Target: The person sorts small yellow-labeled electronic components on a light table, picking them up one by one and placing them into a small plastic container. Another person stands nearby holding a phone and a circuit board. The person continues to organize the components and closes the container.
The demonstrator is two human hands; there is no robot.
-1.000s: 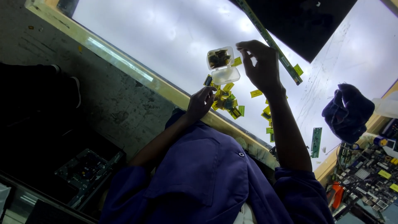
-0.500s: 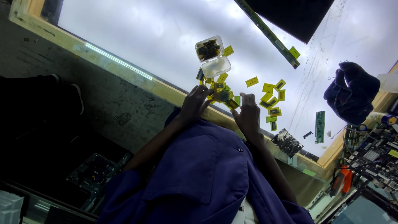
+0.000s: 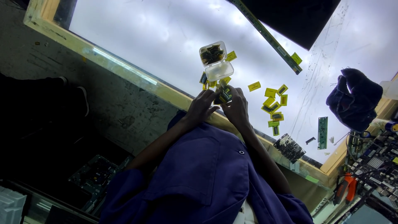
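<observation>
Left hand (image 3: 202, 105): fingers curled on a small dark-and-yellow part (image 3: 225, 96); grasping it together w/ right hand.
Right hand (image 3: 237, 107): pinching same part from 3 o'clock side; both hands meet over near edge of tabletop (image 3: 137, 45).
Part: at fingertips, just above wooden rim, approx. 6 o'clock of box.
Box (image 3: 216, 60): clear, hinged, lid open; dark bits in one half, other half looks empty.
Tabs (image 3: 273, 102): loose yellow ones scattered at 3 o'clock of hands, more next to box.
Progress: judged early to mid; one part in hand, many tabs untouched.
Cloth (image 3: 353, 98): dark, far 3 o'clock.
</observation>
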